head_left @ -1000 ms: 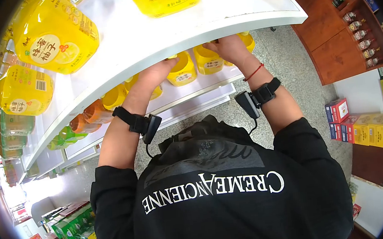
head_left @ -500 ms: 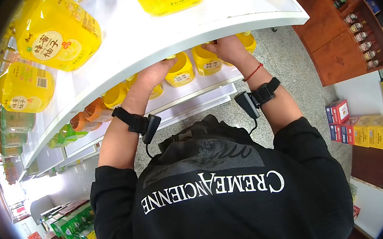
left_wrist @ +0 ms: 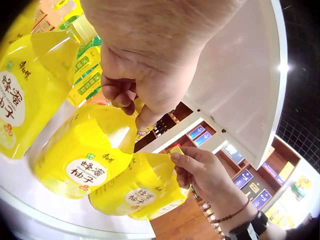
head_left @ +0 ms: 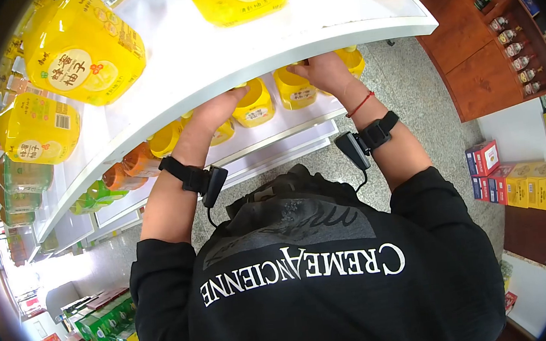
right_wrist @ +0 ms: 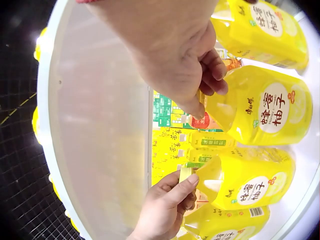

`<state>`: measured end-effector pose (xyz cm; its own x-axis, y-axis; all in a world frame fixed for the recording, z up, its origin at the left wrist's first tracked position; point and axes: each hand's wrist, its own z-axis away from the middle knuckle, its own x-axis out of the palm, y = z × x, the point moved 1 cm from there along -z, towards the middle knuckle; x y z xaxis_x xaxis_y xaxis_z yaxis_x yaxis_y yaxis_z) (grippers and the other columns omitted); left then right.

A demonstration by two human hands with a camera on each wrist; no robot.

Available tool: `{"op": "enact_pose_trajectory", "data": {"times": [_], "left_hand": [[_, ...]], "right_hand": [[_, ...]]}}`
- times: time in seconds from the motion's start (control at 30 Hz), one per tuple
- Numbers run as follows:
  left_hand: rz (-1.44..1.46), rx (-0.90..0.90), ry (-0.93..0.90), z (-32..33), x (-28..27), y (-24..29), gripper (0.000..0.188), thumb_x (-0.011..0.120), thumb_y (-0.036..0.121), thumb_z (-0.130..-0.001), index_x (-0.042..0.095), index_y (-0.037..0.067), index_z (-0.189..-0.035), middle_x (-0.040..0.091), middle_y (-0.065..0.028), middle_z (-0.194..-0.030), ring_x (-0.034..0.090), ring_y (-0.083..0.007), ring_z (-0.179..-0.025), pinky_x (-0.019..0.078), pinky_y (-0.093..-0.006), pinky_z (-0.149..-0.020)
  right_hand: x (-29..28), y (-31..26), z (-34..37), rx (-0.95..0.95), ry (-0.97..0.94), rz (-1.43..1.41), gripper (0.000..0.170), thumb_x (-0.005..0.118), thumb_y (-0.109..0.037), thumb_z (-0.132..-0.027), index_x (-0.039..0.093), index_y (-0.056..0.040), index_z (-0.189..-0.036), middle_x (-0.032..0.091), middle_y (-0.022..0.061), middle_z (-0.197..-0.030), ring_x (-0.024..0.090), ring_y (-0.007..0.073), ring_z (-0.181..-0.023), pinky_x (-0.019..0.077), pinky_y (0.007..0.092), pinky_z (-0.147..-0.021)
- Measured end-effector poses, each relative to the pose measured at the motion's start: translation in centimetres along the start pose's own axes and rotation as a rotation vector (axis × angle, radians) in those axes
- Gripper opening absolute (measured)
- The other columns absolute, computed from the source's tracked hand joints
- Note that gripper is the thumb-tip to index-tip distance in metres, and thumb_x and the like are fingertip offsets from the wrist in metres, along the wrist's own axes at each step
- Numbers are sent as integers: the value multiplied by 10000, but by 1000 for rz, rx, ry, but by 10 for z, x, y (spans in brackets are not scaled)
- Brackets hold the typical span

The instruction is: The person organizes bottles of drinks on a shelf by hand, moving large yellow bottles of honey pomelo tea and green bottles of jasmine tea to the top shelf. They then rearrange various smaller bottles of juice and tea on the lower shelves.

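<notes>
Under the upper shelf board, my left hand pinches the yellow cap of a yellow drink bottle. My right hand holds the neck of the neighbouring yellow bottle, its fingers curled around the top. Both bottles stand upright on the lower shelf, side by side, labels facing outward. In the head view the shelf edge hides the fingertips and bottle tops. More yellow bottles flank the pair, including one on the right and one on the left.
The white upper shelf overhangs both hands and carries large yellow bottles. Orange bottles and green bottles continue the lower row leftward. A wooden cabinet and stacked boxes stand at right.
My left hand and the bottle it holds have shifted slightly left. The right hand keeps its hold and has barely moved.
</notes>
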<state>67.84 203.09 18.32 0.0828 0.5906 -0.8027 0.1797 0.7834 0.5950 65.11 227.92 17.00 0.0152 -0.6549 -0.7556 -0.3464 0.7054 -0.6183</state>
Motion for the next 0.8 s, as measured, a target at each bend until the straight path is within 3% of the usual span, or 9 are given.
{"op": "enact_pose_trajectory", "data": {"times": [0.43, 0.7, 0.8], "left_hand": [[-118, -3, 8, 2, -1, 5, 454, 695, 284, -843, 606, 13, -1196, 687, -155, -1056, 664, -261, -963, 496, -342, -877], [-109, -3, 5, 3, -4, 7, 458, 695, 294, -849, 603, 20, -1205, 684, -151, -1071, 665, -259, -955, 497, -341, -878], [-106, -6, 3, 2, -1, 1, 455, 696, 292, -850, 603, 24, -1206, 684, -148, -1071, 665, -258, -950, 498, -338, -877]], "right_hand": [[13, 7, -7, -22, 21, -14, 465, 714, -317, -792, 621, -19, -1138, 652, 233, -1066, 626, 385, -978, 510, 434, -862], [11, 6, -8, -89, 45, -4, 434, 713, -314, -793, 642, -17, -1101, 668, 222, -1013, 636, 380, -952, 512, 432, -858], [9, 6, -9, -70, -14, 11, 440, 714, -311, -792, 637, -21, -1114, 665, 220, -1031, 636, 376, -959, 513, 427, -857]]}}
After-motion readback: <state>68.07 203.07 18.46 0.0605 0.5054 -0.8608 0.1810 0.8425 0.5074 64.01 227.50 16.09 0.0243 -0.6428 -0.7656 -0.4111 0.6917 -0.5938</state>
